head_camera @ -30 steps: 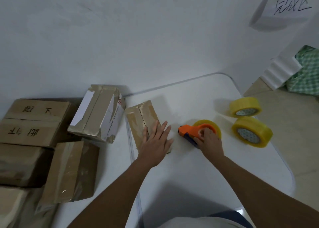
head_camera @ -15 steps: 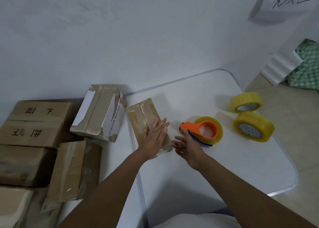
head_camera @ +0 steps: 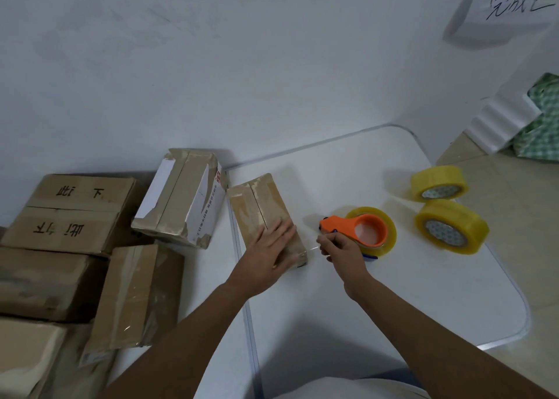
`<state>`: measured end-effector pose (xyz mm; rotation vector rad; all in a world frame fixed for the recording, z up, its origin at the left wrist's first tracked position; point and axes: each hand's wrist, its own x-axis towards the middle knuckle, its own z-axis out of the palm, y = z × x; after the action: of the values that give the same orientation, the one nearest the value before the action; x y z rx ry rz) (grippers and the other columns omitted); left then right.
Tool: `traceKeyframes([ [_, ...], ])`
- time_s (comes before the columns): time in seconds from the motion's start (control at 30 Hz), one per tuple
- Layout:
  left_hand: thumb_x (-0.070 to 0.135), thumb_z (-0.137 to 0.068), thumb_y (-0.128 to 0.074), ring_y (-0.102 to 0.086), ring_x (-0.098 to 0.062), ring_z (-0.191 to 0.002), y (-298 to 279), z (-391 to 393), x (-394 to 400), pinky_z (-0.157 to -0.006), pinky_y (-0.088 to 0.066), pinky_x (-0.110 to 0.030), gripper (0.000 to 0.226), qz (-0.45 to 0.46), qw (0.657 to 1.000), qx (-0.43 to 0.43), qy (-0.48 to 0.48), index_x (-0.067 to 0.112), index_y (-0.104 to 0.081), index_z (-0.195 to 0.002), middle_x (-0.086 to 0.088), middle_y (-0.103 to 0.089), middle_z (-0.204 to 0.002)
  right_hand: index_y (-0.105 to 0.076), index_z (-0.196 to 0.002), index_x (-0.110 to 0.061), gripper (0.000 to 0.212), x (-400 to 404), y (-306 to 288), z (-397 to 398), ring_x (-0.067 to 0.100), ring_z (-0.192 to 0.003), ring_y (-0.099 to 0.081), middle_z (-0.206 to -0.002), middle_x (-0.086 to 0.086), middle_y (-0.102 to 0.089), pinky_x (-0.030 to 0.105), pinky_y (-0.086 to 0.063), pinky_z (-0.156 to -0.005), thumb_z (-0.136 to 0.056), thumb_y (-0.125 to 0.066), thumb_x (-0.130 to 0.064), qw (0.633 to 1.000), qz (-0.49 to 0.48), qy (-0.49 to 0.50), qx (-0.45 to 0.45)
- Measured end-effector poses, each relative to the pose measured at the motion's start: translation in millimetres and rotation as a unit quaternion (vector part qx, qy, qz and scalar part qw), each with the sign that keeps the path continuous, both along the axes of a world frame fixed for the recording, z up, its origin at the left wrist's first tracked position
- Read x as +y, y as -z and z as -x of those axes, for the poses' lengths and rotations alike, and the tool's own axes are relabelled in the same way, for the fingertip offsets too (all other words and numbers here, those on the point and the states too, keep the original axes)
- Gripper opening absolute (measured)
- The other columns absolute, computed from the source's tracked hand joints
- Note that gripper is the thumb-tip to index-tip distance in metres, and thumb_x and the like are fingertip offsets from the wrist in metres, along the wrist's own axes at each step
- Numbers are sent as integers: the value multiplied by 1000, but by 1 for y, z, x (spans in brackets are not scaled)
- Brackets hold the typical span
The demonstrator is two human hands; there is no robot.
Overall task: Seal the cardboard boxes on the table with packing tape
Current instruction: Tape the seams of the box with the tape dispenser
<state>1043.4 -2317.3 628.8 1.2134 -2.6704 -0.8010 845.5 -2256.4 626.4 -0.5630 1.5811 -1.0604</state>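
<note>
I see the small cardboard box [head_camera: 266, 218] lying flat on the white table [head_camera: 423, 292] just left of centre, its long side running from 11 to 5 o'clock, the centre seam of its top flaps exposed along the far half. My left hand [head_camera: 272, 252] rests flat on the near end of that box, fingers straight and spread, pressing down. At the box's 3 o'clock my right hand [head_camera: 340, 249] has its fingers curled in a pinch; a thin glint of clear tape [head_camera: 313, 250] seems to run from the pinch to the box's near right corner, though I cannot tell for certain that it is gripped. Just beyond that hand sits the orange tape dispenser [head_camera: 354, 227] loaded with a yellowish roll, lying on the table and touching no hand. Farther out at 2 to 3 o'clock two spare rolls of yellow packing tape [head_camera: 440, 184] [head_camera: 452, 230] lie near each other by the table's right edge. At 10 o'clock of the box a white-sided carton [head_camera: 181, 197] stands tilted, and past it at 9 o'clock more brown cartons [head_camera: 69, 214] are piled together
</note>
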Motion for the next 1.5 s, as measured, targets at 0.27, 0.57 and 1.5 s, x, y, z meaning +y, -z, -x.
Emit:
traceKeyframes([
  [0.27, 51, -100, -38, -29, -20, -148, 24, -2, 1, -114, -33, -48, 64, 223, 968, -100, 51, 14, -37, -152, -1, -34, -159, -69, -88, -6, 18, -1, 2, 7, 11, -79, -52, -78, -1, -59, 24, -43, -74, -94, -63, -22, 1000, 8, -1, -15],
  [0.57, 63, -89, -54, -46, -24, -131, 15, 25, 11, -108, -36, -46, 62, 246, 964, -97, -40, 15, -58, -127, -2, -58, -134, -69, -82, -9, 20, -2, 2, 6, -8, -69, -58, -79, -7, -67, 19, -43, -74, -96, -61, -22, 999, 37, 10, 30],
  [1.5, 50, -104, -33, -25, -26, -149, 25, 3, 5, -119, -25, -48, 62, 255, 953, -154, 45, 15, -27, -156, -4, -32, -160, -49, -79, -12, 26, -36, 43, -26, 23, -71, -49, -76, 4, -52, 48, -45, -66, -99, -41, -26, 946, 131, -161, 249],
])
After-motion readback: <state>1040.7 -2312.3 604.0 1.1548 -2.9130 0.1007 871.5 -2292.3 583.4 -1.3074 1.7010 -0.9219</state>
